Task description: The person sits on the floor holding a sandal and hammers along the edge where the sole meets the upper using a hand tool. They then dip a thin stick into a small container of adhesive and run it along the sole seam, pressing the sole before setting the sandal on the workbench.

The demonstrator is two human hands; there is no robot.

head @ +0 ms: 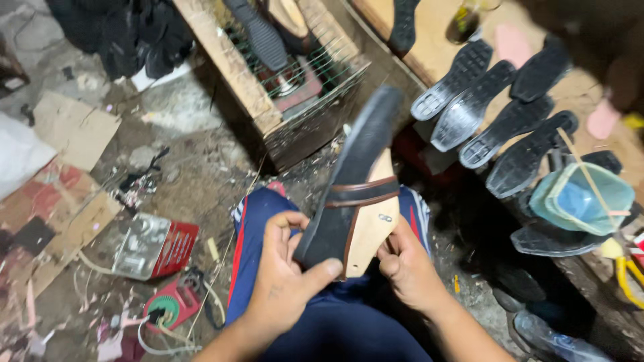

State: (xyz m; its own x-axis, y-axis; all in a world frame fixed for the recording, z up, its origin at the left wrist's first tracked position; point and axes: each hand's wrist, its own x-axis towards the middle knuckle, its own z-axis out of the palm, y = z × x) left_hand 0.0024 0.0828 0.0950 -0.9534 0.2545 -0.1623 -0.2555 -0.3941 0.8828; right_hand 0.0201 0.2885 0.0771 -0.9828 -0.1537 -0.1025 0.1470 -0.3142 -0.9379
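I hold a sandal (352, 194) upright over my lap: black rubber sole, tan insole, and a brown strap across the middle. My left hand (285, 278) grips its heel end, thumb pressed on the sole's lower edge. My right hand (406, 265) pinches the tan insole side at the heel from the right. The toe points up and away from me. My blue trousers with red and white stripes (251, 234) lie beneath.
Several black soles (500, 110) lie on a workbench at right, beside a teal plastic tub (580, 198) with a stick in it. A wooden crate with wire mesh (295, 74) stands ahead. On the dirt floor at left are a red metal tin (157, 245), cardboard and a red round device (171, 305).
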